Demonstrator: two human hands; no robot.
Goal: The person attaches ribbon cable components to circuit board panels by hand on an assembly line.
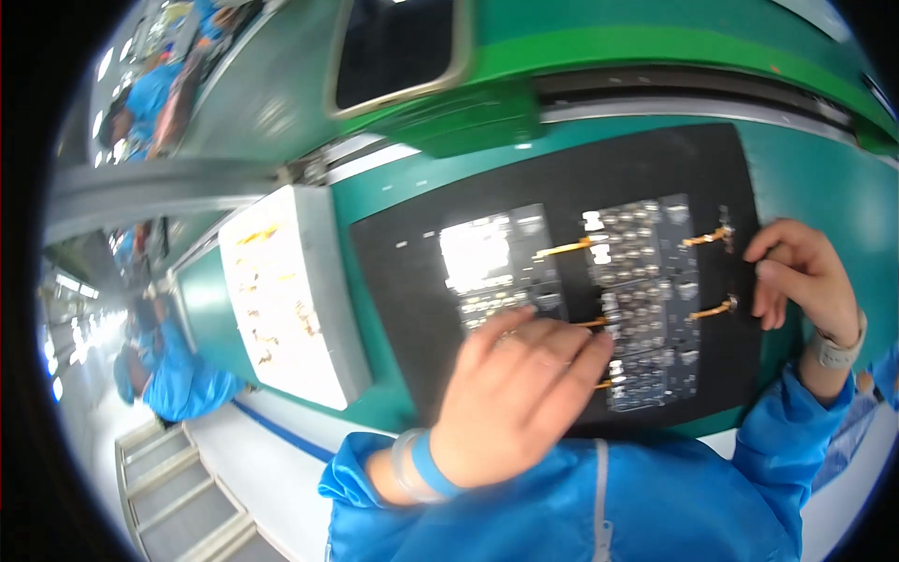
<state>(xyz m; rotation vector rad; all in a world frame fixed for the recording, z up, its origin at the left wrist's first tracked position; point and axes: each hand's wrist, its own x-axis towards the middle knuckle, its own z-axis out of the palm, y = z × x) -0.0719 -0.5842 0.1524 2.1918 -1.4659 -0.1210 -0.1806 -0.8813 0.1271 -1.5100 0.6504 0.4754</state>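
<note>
My left hand [529, 393] lies palm down over the lower part of the left clear tray [532, 228], its fingers stretched and close together. What is under its fingertips is hidden. My right hand [807, 276] is at the right edge of a black mat [398, 309], thumb and fingers curled together in a pinch; anything between them is too small to make out. Left of it, gold-coloured flex cables [709, 237] with small dark ends lie on the mat. A second clear tray [646, 300] with rows of small shiny parts sits at the mat's middle right. More gold strips stretch between the trays.
A white box [351, 328] with small orange-brown pieces on its bright top stands left of the mat. Beyond the mat run a metal rail and a green machine edge [618, 56] with a dark-screened device [398, 51]. People in blue [187, 375] work at the far left.
</note>
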